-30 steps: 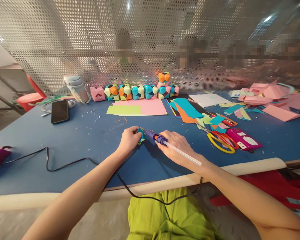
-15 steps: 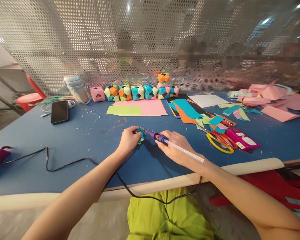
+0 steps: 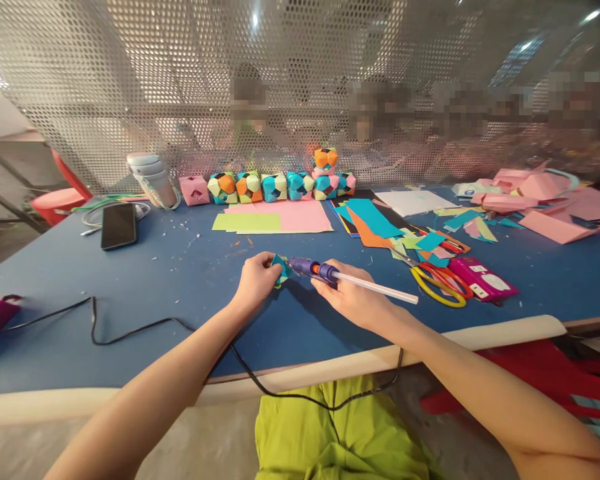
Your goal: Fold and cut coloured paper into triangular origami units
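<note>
Over the middle of the blue table, my left hand (image 3: 257, 281) pinches a small folded paper piece (image 3: 281, 268) in blue and light green. Part of that piece is hidden behind my fingers. My right hand (image 3: 353, 290) is wrapped round a purple glue gun (image 3: 310, 268), its nozzle pointing left and right up at the paper. A clear glue stick (image 3: 380, 288) juts from the gun's back end, over my right wrist. From the gun side a black cord (image 3: 325, 404) loops below the table edge and across my lap.
Folded paper balls (image 3: 273, 187) line the back by a perforated metal screen (image 3: 190, 87). Pink and green sheets (image 3: 300, 217) lie before them. Scissors (image 3: 437, 293), a magenta power strip (image 3: 484, 279) and paper scraps sit right; a phone (image 3: 119, 225) and a cup (image 3: 153, 180) left.
My right hand has turned the glue gun slightly, so the glue stick's back end has swung up and to the right. My left hand keeps the paper in nearly the same place.
</note>
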Demonstrator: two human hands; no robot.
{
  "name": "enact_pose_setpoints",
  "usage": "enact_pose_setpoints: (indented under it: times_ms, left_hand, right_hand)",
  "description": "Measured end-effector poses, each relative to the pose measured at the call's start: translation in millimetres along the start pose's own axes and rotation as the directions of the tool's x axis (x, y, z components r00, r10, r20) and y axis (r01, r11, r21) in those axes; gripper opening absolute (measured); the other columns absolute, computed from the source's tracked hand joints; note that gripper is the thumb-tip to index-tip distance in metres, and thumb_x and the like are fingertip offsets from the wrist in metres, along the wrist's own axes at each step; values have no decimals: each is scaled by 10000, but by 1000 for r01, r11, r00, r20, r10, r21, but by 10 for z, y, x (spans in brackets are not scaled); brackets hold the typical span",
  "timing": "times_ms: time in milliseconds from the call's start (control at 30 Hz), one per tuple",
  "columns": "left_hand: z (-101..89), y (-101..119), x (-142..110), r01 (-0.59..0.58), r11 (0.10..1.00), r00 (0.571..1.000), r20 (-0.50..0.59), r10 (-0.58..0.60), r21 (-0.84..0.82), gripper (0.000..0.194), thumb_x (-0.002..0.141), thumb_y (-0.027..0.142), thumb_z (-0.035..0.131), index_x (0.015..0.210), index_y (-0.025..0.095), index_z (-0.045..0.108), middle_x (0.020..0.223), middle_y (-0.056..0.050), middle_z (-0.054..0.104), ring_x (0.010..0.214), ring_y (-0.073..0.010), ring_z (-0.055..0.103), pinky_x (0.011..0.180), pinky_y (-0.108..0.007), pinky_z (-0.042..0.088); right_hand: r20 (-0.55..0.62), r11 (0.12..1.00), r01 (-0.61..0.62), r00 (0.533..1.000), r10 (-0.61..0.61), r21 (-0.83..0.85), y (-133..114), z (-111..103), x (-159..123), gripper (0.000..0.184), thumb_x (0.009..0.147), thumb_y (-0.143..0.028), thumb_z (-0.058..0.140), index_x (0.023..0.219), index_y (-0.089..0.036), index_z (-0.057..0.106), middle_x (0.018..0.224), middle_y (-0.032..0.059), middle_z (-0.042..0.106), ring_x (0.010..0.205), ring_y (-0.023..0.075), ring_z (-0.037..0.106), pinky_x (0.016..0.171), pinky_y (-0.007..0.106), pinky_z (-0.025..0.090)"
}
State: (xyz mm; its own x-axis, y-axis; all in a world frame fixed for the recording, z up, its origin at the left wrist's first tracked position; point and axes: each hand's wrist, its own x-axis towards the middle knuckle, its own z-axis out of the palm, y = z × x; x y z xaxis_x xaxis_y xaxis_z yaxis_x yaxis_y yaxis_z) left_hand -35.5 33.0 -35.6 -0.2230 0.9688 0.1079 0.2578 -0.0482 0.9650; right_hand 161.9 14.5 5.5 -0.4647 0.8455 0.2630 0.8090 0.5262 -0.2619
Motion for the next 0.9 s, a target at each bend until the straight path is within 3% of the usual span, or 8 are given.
enact_pose_setpoints:
  times_ms: [567, 733, 833, 900]
  left_hand:
    - [2, 19, 9, 44, 996, 999, 2, -44, -79, 96, 585, 183, 525, 621, 152, 609, 508, 35, 490, 487, -89, 392, 449, -221, 266]
    - [4, 37, 13, 76, 984, 997, -9, -79, -160, 84, 580, 183, 546, 621, 145, 609, 526, 24, 524, 485, -83, 419, 445, -211, 286]
    - [8, 75, 3, 111, 967, 994, 13, -111, -229, 89, 576, 189, 566, 634, 138, 611, 546, 10, 559, 490, -86, 458, 453, -209, 334]
    - [9, 109, -5, 139, 950, 990, 40, -134, -278, 94, 570, 196, 583, 639, 137, 607, 558, 3, 576, 491, -91, 483, 465, -219, 379]
  right_hand:
    - [39, 998, -54, 998, 53, 17, -14, -42, -16, 151, 917, -326, 470, 892, -192, 534, 813, 70, 664, 742, 235, 643, 609, 291, 393]
    - [-51, 988, -99, 993, 105, 118, 182, -1, 65, 218, 895, -366, 482, 940, -176, 579, 812, 82, 678, 750, 245, 643, 640, 305, 437]
    - [-87, 972, -144, 983, 162, 186, 361, 99, 234, 279, 884, -356, 501, 1052, -159, 606, 927, 105, 705, 890, 263, 656, 720, 313, 468]
    - [-51, 959, -215, 972, 228, 187, 469, 181, 365, 308, 886, -342, 508, 1115, -164, 613, 1009, 111, 709, 982, 269, 648, 761, 309, 472]
